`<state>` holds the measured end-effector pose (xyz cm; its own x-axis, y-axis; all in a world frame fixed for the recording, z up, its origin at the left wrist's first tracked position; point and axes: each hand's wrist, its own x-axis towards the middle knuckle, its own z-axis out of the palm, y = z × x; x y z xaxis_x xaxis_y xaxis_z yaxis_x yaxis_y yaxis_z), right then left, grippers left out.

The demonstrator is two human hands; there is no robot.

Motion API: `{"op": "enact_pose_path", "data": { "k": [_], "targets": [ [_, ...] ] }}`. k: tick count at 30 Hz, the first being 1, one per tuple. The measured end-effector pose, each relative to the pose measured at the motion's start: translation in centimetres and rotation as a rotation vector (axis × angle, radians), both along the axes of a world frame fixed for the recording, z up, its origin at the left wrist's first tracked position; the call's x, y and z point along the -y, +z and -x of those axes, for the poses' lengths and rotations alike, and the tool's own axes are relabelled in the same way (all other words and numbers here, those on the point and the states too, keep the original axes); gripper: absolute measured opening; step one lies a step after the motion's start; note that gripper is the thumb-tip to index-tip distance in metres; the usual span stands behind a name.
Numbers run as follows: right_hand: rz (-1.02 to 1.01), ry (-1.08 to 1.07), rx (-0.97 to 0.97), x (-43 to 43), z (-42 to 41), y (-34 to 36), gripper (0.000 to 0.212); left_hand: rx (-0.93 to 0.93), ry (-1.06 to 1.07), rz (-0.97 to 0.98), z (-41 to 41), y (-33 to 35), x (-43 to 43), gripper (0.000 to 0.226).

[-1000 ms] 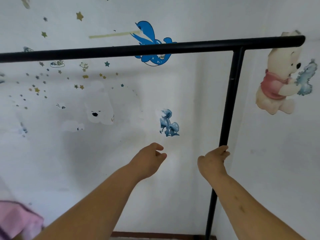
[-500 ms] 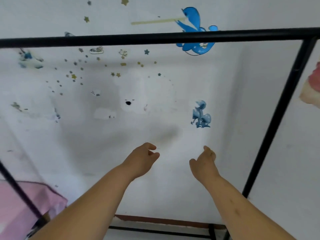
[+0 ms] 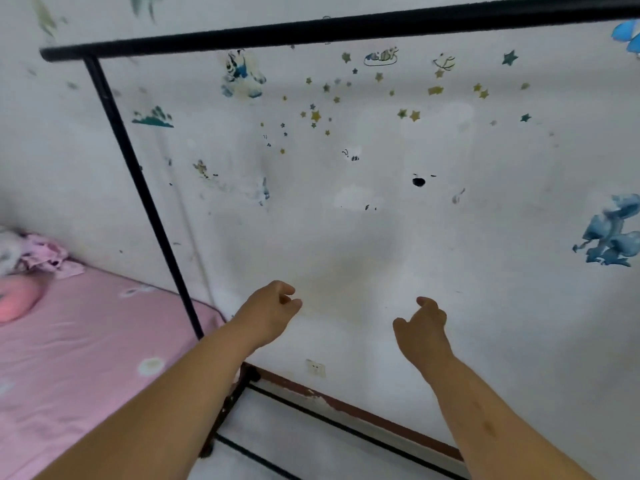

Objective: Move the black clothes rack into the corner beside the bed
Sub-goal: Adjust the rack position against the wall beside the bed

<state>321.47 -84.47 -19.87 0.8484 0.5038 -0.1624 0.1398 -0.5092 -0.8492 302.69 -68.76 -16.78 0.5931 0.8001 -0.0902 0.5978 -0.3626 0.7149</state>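
Bare of any hold, your left hand (image 3: 268, 315) hangs nearest you with its fingers loosely curled and nothing in them, and your right hand (image 3: 420, 329) is out beside it, fingers half open and equally empty; the two are apart, with plain wall between them. Neither touches the black metal clothes rack (image 3: 311, 31). To your left the pink-sheeted bed (image 3: 79, 344) runs along the side, its rounded corner just beside the rack's left upright, which your left forearm crosses and hides near its foot. Below your arms the rack's thin base rails lie on the pale floor (image 3: 311, 441), close to the reddish-brown skirting strip (image 3: 363, 414), so there is little room left behind the frame. Further back, the top bar slants across the white wall with star and animal stickers (image 3: 346, 220). The rack's right end runs out of the picture, so you cannot see where it stops. On the bed's far end, a pink bundle (image 3: 45, 254) is too blurred to make out.
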Motion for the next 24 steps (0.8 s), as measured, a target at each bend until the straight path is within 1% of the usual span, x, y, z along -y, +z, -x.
{"op": "enact_pose_path", "data": {
  "k": [4,8,15,18,21,24],
  "targets": [
    [0.03,0.109,0.03,-5.6,2.3,-1.0,0.059,0.015,0.117,0.027,3.9,-1.1,-4.4,0.047],
    [0.037,0.189,0.041,-10.3,3.2,-2.1,0.057,0.044,0.206,0.066,6.0,-2.2,-8.0,0.05],
    [0.056,0.316,0.051,-21.5,3.5,-3.1,0.054,0.115,0.44,0.071,8.6,-2.8,-17.9,0.069],
    [0.052,0.376,0.069,-25.9,3.3,-3.1,0.053,0.185,0.516,0.078,9.1,-2.3,-22.4,0.075],
    [0.072,0.442,0.141,-28.7,3.2,-3.3,0.05,0.239,0.579,0.079,9.5,-2.0,-26.0,0.081],
    [0.061,0.43,0.13,-31.0,3.6,-3.5,0.05,0.276,0.604,0.105,9.9,-1.9,-29.6,0.086]
  ]
}}
